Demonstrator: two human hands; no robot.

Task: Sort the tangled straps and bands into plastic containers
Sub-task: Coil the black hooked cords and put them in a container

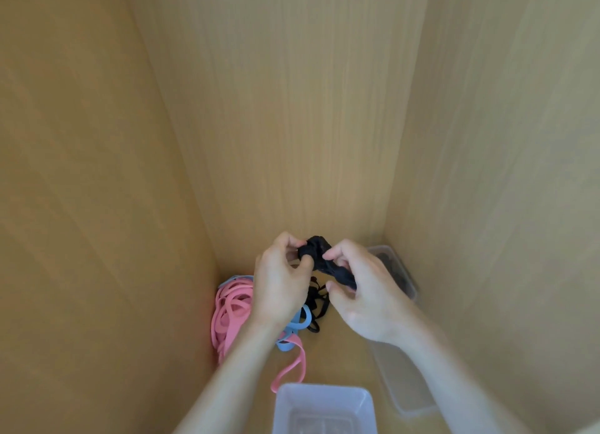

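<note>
Both hands hold a bunched black strap (319, 255) above the wooden floor of a cabinet. My left hand (281, 281) pinches its left end, and my right hand (360, 290) grips its lower right part with curled fingers. Below the hands lies a tangle of pink bands (232, 313), blue bands (298, 323) and thin black straps (316, 300). One pink band (292, 365) trails toward a clear plastic container (324, 401) at the front.
A second clear container (399, 271) with dark items inside stands at the back right corner. A third clear container or lid (402, 381) lies along the right wall. Wooden panels close in the space on the left, back and right.
</note>
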